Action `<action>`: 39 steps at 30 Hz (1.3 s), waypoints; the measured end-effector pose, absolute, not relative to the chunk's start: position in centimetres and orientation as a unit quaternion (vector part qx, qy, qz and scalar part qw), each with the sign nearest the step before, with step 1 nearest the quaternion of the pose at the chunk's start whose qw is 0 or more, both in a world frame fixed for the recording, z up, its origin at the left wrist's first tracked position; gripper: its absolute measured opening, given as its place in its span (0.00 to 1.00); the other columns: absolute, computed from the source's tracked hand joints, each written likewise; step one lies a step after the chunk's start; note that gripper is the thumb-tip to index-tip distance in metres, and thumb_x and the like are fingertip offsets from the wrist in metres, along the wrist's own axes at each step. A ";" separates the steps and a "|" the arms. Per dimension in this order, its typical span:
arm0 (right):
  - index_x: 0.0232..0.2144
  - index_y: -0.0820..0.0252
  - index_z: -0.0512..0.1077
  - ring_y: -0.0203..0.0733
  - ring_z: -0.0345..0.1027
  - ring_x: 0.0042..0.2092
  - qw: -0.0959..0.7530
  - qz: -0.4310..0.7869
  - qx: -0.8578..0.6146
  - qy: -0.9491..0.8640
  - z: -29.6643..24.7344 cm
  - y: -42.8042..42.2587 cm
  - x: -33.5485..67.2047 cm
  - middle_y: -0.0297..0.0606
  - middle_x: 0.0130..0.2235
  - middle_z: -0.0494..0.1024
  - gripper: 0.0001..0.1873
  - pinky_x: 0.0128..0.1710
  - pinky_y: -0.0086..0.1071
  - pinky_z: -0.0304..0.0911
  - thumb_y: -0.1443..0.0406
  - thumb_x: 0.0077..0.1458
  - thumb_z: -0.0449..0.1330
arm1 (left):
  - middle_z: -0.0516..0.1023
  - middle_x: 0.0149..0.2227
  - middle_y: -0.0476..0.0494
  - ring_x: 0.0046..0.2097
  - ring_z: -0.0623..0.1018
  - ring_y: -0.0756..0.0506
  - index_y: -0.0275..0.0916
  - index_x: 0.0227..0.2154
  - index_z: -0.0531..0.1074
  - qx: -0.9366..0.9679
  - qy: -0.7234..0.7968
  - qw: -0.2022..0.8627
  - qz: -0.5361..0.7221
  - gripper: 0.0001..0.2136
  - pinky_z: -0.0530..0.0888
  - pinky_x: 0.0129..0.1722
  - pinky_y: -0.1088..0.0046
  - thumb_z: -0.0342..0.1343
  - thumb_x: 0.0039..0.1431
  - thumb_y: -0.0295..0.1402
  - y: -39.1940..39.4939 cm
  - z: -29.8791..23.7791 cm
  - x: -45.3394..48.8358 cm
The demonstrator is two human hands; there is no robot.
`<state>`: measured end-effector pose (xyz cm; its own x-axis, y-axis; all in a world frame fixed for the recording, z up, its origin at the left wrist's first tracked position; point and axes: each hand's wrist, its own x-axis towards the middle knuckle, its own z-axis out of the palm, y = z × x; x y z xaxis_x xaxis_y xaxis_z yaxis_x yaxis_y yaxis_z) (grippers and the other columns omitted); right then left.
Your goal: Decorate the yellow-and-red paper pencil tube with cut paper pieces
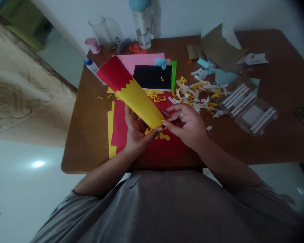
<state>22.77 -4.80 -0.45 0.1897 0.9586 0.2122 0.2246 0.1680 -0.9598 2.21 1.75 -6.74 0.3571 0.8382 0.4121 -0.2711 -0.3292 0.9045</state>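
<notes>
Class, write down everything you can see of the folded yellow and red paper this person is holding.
The folded paper is a long, tapering, matte strip, mostly yellow, with a zigzag edge where it meets red at the wide end. It lies slanted, its narrow end held between the left hand and right hand, its red end beside a pink sheet.

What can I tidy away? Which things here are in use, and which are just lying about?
In use: yellow-and-red paper sheet, held by left hand and right hand; small metal tool; yellow cut-outs on red paper.
Lying about: glue bottle; pink cup; glass; white paper scraps; clear plastic case.
</notes>
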 end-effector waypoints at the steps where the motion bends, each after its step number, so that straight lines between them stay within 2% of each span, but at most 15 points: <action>1: 0.53 0.49 0.79 0.47 0.86 0.42 0.540 0.338 -0.551 -0.539 -0.4 -4.8 22.8 0.29 0.35 0.84 0.18 0.50 0.44 0.81 0.64 0.63 0.75 | 0.50 0.86 0.41 0.80 0.72 0.25 0.78 0.83 0.43 0.624 0.226 0.536 0.521 0.63 0.89 0.64 0.51 0.84 0.57 0.54 1.7 -6.7 2.2; 5: 0.52 0.49 0.79 0.48 0.87 0.44 0.537 0.330 -0.556 -0.541 -0.4 -4.8 22.7 0.30 0.36 0.84 0.17 0.52 0.45 0.80 0.64 0.63 0.74 | 0.51 0.86 0.43 0.79 0.72 0.26 0.78 0.83 0.46 0.613 0.234 0.542 0.525 0.63 0.88 0.65 0.52 0.85 0.55 0.53 1.6 -6.5 2.2; 9: 0.52 0.49 0.78 0.48 0.86 0.43 0.542 0.347 -0.549 -0.534 -0.6 -4.7 22.6 0.30 0.35 0.83 0.17 0.51 0.46 0.80 0.66 0.62 0.74 | 0.51 0.86 0.41 0.80 0.71 0.25 0.77 0.84 0.45 0.613 0.246 0.541 0.521 0.64 0.87 0.66 0.53 0.85 0.55 0.54 1.5 -6.2 2.2; 13: 0.54 0.48 0.75 0.49 0.85 0.43 0.539 0.389 -0.546 -0.510 -0.8 -4.5 22.6 0.30 0.36 0.82 0.21 0.49 0.46 0.80 0.64 0.61 0.75 | 0.49 0.86 0.39 0.79 0.73 0.25 0.76 0.84 0.43 0.619 0.249 0.540 0.512 0.66 0.88 0.65 0.51 0.86 0.55 0.52 1.5 -6.1 2.2; 16: 0.55 0.47 0.73 0.47 0.80 0.40 0.543 0.413 -0.543 -0.490 -1.0 -4.3 22.7 0.30 0.36 0.80 0.25 0.45 0.45 0.77 0.64 0.58 0.77 | 0.49 0.86 0.40 0.79 0.73 0.26 0.77 0.84 0.43 0.619 0.240 0.544 0.513 0.64 0.87 0.66 0.51 0.85 0.57 0.50 1.5 -6.4 2.1; 19: 0.54 0.47 0.73 0.43 0.72 0.36 0.551 0.432 -0.532 -0.476 -1.3 -3.9 22.9 0.27 0.35 0.74 0.28 0.40 0.41 0.70 0.63 0.55 0.79 | 0.55 0.85 0.39 0.76 0.77 0.29 0.75 0.83 0.46 0.619 0.228 0.552 0.510 0.61 0.87 0.66 0.52 0.85 0.60 0.45 1.5 -6.3 2.0; 25: 0.48 0.49 0.72 0.40 0.67 0.35 0.524 0.537 -0.491 -0.442 -1.5 -3.5 23.1 0.26 0.34 0.73 0.34 0.36 0.36 0.64 0.50 0.50 0.86 | 0.78 0.71 0.33 0.67 0.86 0.31 0.57 0.80 0.60 0.607 0.219 0.611 0.458 0.46 0.86 0.66 0.50 0.80 0.66 0.45 1.3 -5.2 1.7; 30: 0.42 0.50 0.71 0.37 0.62 0.33 0.525 0.567 -0.473 -0.423 -1.5 -3.9 22.1 0.24 0.31 0.69 0.37 0.33 0.34 0.62 0.46 0.45 0.89 | 0.83 0.65 0.36 0.59 0.89 0.36 0.52 0.74 0.66 0.589 0.214 0.645 0.438 0.41 0.88 0.59 0.55 0.81 0.65 0.40 1.1 -4.8 1.4; 33: 0.42 0.49 0.72 0.37 0.63 0.31 0.533 0.586 -0.463 -0.398 -1.6 -4.0 21.9 0.25 0.31 0.69 0.33 0.30 0.34 0.63 0.41 0.53 0.85 | 0.86 0.62 0.38 0.59 0.89 0.35 0.49 0.70 0.70 0.542 0.230 0.691 0.420 0.38 0.87 0.60 0.55 0.83 0.62 0.39 1.2 -4.3 1.3; 36: 0.39 0.48 0.72 0.41 0.65 0.28 0.548 0.575 -0.466 -0.391 -1.7 -3.8 22.9 0.28 0.28 0.70 0.30 0.27 0.37 0.65 0.32 0.66 0.70 | 0.86 0.61 0.39 0.61 0.88 0.34 0.48 0.67 0.72 0.487 0.254 0.731 0.404 0.36 0.86 0.62 0.53 0.82 0.60 0.39 1.2 -3.7 1.2; 38: 0.38 0.48 0.74 0.44 0.68 0.29 0.529 0.496 -0.520 -0.452 -1.7 -3.6 24.1 0.31 0.27 0.72 0.28 0.30 0.39 0.68 0.34 0.72 0.63 | 0.85 0.62 0.40 0.62 0.87 0.35 0.50 0.67 0.72 0.463 0.264 0.740 0.411 0.39 0.85 0.62 0.54 0.83 0.57 0.37 1.3 -3.2 1.1; 39: 0.37 0.49 0.76 0.45 0.70 0.30 0.491 0.442 -0.555 -0.505 -1.7 -3.6 24.7 0.33 0.28 0.75 0.26 0.33 0.40 0.70 0.37 0.76 0.62 | 0.84 0.63 0.41 0.62 0.87 0.34 0.51 0.68 0.71 0.455 0.265 0.742 0.415 0.40 0.85 0.62 0.54 0.83 0.55 0.36 1.4 -2.9 1.1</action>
<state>24.67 -3.58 -1.70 0.0978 0.9952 0.0060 0.1260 -0.0064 -0.9920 1.13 1.39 -2.95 0.5145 0.8573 -0.0156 -0.3755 0.2416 0.8948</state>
